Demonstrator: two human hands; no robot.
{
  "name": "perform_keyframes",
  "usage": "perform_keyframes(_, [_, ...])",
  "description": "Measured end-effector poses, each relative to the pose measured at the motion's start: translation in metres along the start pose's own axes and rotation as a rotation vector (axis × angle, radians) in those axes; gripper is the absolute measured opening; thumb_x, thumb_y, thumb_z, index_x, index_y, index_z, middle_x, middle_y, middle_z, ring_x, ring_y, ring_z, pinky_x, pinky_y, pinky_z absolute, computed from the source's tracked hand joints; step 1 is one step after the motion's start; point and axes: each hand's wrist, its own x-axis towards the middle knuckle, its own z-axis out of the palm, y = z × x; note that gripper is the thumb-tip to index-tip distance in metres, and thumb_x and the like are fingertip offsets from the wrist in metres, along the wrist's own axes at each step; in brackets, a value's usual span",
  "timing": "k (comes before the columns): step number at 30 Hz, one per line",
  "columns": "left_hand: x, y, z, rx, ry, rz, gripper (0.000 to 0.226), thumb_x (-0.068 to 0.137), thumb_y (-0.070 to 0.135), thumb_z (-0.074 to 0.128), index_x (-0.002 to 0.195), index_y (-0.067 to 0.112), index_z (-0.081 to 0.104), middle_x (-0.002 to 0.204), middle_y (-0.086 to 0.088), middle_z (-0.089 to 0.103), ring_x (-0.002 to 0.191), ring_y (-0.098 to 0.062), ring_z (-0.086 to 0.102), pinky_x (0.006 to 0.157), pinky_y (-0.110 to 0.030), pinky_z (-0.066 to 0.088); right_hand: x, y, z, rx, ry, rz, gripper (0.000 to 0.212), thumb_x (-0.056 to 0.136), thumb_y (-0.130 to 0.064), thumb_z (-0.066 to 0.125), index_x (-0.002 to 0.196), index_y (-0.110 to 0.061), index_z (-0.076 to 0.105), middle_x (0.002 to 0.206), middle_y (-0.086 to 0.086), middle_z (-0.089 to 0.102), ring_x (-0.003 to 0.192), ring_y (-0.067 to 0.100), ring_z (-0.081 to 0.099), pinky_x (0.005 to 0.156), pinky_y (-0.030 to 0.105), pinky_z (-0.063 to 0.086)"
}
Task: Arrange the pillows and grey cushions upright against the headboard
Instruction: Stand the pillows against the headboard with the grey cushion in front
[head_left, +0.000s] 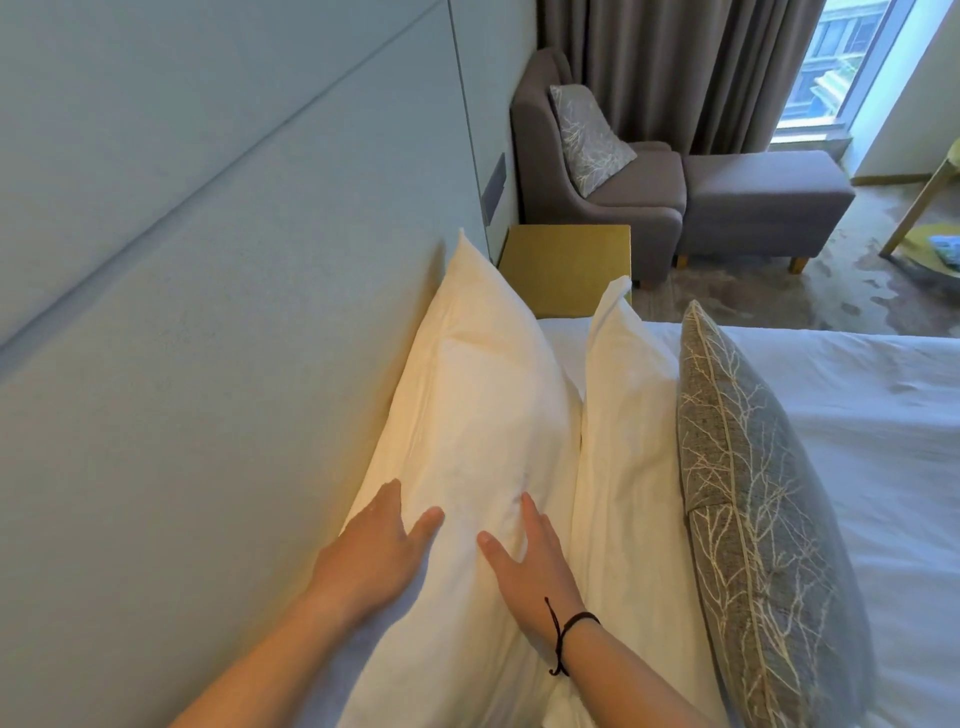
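A large white pillow (478, 395) stands upright against the pale padded headboard (208, 312). My left hand (374, 551) and my right hand (530, 561) lie flat on its top edge, fingers spread, holding nothing. A second white pillow (628, 426) stands upright just in front of it. A grey cushion (753, 493) with a pale branch pattern stands on edge in front of that pillow, and a second one lines up behind it. My right wrist wears a black cord.
The white bed (857, 415) spreads to the right. A yellow bedside table (566, 265) sits beyond the pillows. Farther off stand a grey armchair (582, 171) with another patterned cushion (589, 135), a grey footstool (763, 202), curtains and a window.
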Motion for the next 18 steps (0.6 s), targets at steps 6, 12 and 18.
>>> perform_keyframes(6, [-0.108, -0.057, 0.008, 0.150, 0.023, -0.152, 0.093, 0.068, 0.094, 0.030, 0.138, 0.032, 0.035, 0.124, 0.008, 0.060, 0.112, -0.020, 0.059, 0.083, -0.039, 0.050, -0.025, 0.005, 0.005, -0.035, -0.046, -0.016, 0.086, 0.082, -0.072, 0.048, 0.150, -0.046, 0.002, 0.162, -0.011, 0.005, 0.147, 0.016, 0.015, 0.114, 0.042, 0.025])
perform_keyframes(12, [-0.178, -0.092, 0.015, 0.215, 0.125, -0.235, 0.063, 0.072, 0.087, 0.045, 0.081, 0.025, 0.049, 0.073, 0.008, 0.058, 0.067, -0.015, 0.057, 0.060, -0.031, 0.047, -0.063, 0.020, 0.019, -0.067, -0.068, -0.050, 0.088, 0.085, -0.064, 0.051, 0.153, -0.035, 0.005, 0.162, -0.005, 0.012, 0.148, 0.015, 0.014, 0.118, 0.041, 0.022])
perform_keyframes(18, [-0.195, -0.099, 0.015, 0.170, 0.310, -0.149, 0.046, 0.096, 0.059, 0.036, 0.072, 0.021, 0.045, 0.075, -0.003, 0.064, 0.073, -0.029, 0.061, 0.057, -0.034, 0.041, -0.097, 0.017, 0.021, -0.186, -0.137, -0.061, 0.091, 0.085, -0.060, 0.055, 0.154, -0.029, 0.005, 0.160, 0.000, 0.021, 0.144, 0.024, 0.027, 0.111, 0.040, 0.031])
